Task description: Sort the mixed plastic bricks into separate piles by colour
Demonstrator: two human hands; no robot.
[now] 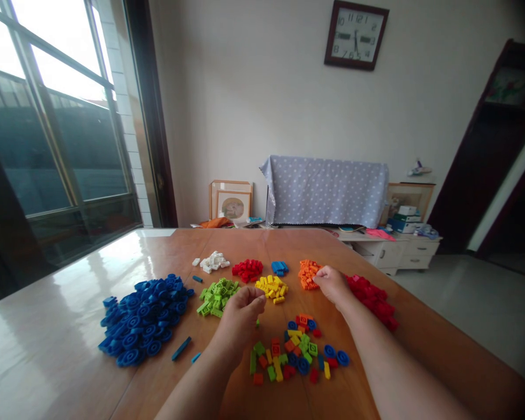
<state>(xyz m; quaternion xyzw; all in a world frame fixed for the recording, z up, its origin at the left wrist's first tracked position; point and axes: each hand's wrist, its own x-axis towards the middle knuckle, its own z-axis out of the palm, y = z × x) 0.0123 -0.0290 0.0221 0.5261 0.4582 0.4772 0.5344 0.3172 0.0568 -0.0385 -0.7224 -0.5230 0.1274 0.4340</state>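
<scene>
My right hand (333, 284) reaches to the right edge of a pile of orange toy bricks (308, 274), its fingertips pinched together against it. What those fingertips hold, if anything, is hidden. Closed in a pinch, my left hand (240, 315) hovers between the lime green brick pile (217, 296) and the yellow brick pile (272, 287). A bit of green (258, 322) shows just below its fingers; I cannot tell whether it is held. Nearer to me, between my forearms, lies a mixed heap of coloured bricks (289, 353), with blue round pieces among them.
A large heap of blue round pieces (144, 321) covers the table's left part. White (214, 262), dark red (247, 270) and blue bricks (279, 268) form small piles at the back. Red pieces (371, 300) lie beyond my right forearm. A loose blue stick (181, 348) lies left of my left arm.
</scene>
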